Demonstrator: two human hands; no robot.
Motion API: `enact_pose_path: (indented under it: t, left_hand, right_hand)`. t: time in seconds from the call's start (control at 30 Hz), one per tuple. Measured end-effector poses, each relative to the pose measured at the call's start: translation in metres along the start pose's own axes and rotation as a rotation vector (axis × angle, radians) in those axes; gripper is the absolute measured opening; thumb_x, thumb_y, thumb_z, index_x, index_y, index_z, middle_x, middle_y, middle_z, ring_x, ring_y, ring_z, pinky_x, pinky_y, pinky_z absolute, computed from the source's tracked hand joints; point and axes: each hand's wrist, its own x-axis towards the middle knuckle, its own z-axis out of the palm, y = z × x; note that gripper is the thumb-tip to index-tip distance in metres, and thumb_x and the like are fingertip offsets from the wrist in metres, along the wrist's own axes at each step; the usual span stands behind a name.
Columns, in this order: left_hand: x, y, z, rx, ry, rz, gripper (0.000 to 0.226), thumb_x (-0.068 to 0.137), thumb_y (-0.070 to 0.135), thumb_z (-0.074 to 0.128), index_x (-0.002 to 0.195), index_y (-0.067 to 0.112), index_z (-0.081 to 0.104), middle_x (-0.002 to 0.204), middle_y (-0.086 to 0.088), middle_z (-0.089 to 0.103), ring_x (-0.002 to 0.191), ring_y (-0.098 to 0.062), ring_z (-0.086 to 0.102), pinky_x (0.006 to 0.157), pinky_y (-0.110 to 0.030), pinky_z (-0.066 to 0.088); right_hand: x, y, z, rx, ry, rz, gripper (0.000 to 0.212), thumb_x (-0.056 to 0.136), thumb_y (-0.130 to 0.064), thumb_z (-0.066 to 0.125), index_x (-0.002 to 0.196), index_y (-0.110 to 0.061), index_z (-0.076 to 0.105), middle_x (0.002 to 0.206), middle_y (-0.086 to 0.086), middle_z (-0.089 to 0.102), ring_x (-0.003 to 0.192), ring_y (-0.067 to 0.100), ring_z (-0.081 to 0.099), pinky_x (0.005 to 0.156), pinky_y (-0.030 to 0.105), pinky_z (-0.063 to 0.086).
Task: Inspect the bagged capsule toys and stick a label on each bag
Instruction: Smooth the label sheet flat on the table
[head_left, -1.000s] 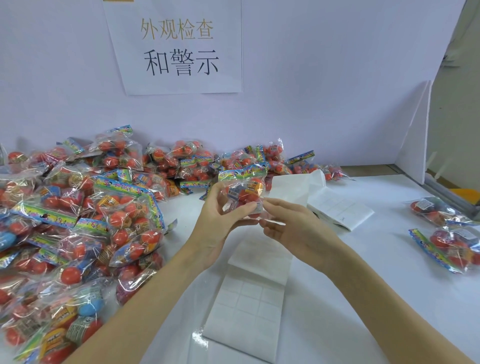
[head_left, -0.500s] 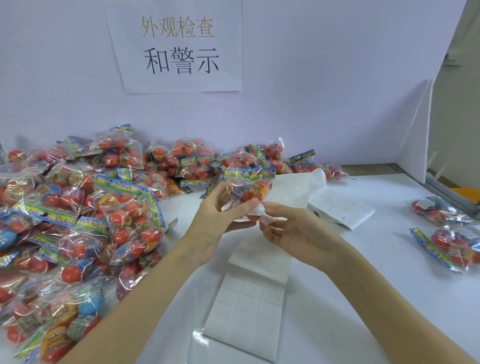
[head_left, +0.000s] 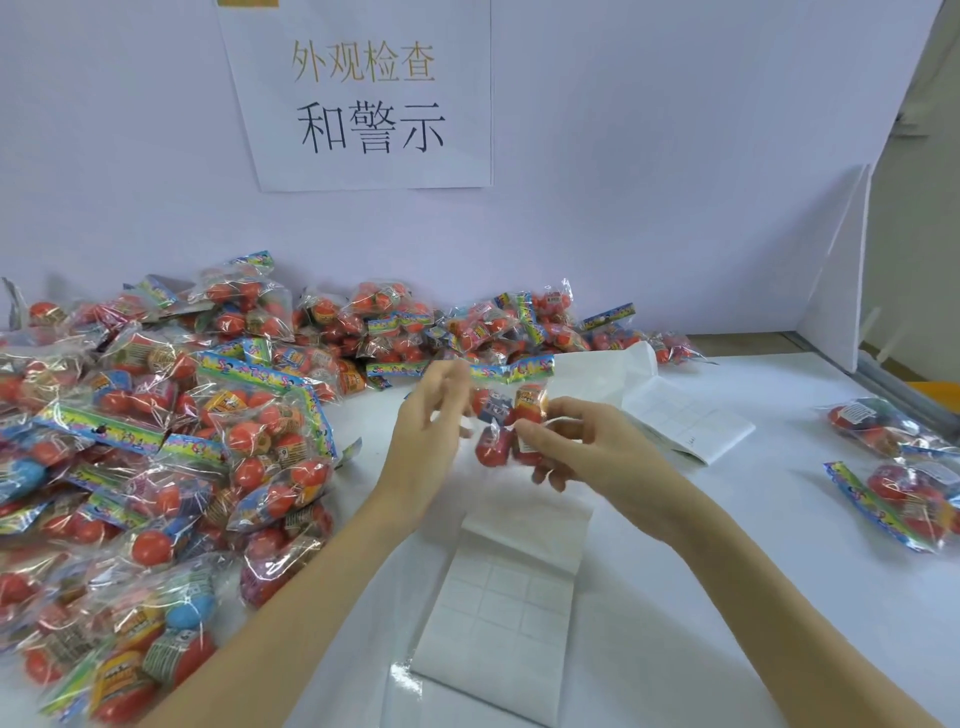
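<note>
Above the white tabletop (head_left: 701, 545), mid-scene, you hold one clear crinkly bag of red capsule toys (head_left: 506, 415) with a rainbow-striped header. Your right hand (head_left: 587, 447) grips its lower edge, fingers curled around it, thumb near a small white label (head_left: 524, 441). Your left hand (head_left: 434, 421) is blurred beside the bag; I cannot tell whether it grips it. A second ago both hands pinched the bag close together; now the left has drawn slightly off and the bag hangs upright, header on top. That suggests the label is on and you are checking it. Below your hands lies a white sheet of peel-off labels (head_left: 498, 613). A heap of unlabelled bags (head_left: 171, 447) fills the left; a few finished bags (head_left: 893, 467) lie far right.
</note>
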Motion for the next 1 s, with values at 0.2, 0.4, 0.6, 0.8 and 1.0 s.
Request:
enact_pose_path:
  t: [0.2, 0.4, 0.6, 0.8, 1.0]
  left_hand:
    - [0.014, -0.001, -0.023, 0.223, 0.247, 0.100, 0.012, 0.104, 0.020, 0.060, 0.114, 0.014, 0.062, 0.104, 0.001, 0.064, 0.097, -0.009, 0.059, 0.081, -0.029, 0.051]
    - [0.018, -0.025, -0.040, 1.354, 0.063, 0.157, 0.058, 0.104, 0.038, 0.055, 0.153, 0.012, 0.042, 0.165, -0.021, 0.028, 0.153, -0.039, 0.023, 0.122, -0.051, 0.017]
    - [0.020, -0.040, -0.046, 1.555, -0.105, -0.143, 0.056, 0.110, 0.053, 0.025, 0.163, 0.038, 0.021, 0.172, -0.014, 0.012, 0.156, -0.048, 0.002, 0.122, -0.066, 0.012]
    - [0.030, -0.040, -0.043, 1.311, -0.240, 0.060, 0.062, 0.111, 0.048, 0.027, 0.167, 0.029, 0.007, 0.175, 0.000, 0.002, 0.161, -0.022, 0.002, 0.129, -0.044, 0.007]
    - [0.032, -0.043, -0.043, 1.196, -0.253, 0.132, 0.078, 0.105, 0.056, 0.042, 0.166, 0.023, 0.006, 0.149, -0.004, 0.042, 0.139, -0.026, 0.042, 0.115, -0.042, 0.028]
  right_hand:
    - [-0.014, -0.023, -0.055, 1.621, -0.748, -0.259, 0.059, 0.096, -0.084, 0.022, 0.145, -0.059, 0.042, 0.126, 0.013, 0.064, 0.078, 0.011, 0.052, 0.073, 0.025, 0.045]
    - [-0.013, -0.016, -0.034, 1.298, -0.721, -0.131, 0.044, 0.106, -0.026, 0.058, 0.148, -0.014, 0.052, 0.120, 0.011, 0.066, 0.086, 0.023, 0.066, 0.062, 0.021, 0.045]
    - [-0.008, -0.009, -0.023, 1.160, -0.413, 0.013, 0.038, 0.090, -0.020, 0.081, 0.127, -0.014, 0.073, 0.091, -0.002, 0.066, 0.065, 0.009, 0.056, 0.046, 0.015, 0.040]
    - [-0.002, -0.010, -0.023, 1.206, -0.315, 0.029, 0.033, 0.086, -0.014, 0.083, 0.119, -0.015, 0.075, 0.086, -0.006, 0.061, 0.062, 0.007, 0.051, 0.044, 0.017, 0.038]
    - [-0.001, -0.008, -0.023, 1.206, -0.250, 0.056, 0.037, 0.080, -0.010, 0.087, 0.114, -0.015, 0.074, 0.082, -0.006, 0.058, 0.059, 0.008, 0.047, 0.042, 0.018, 0.035]
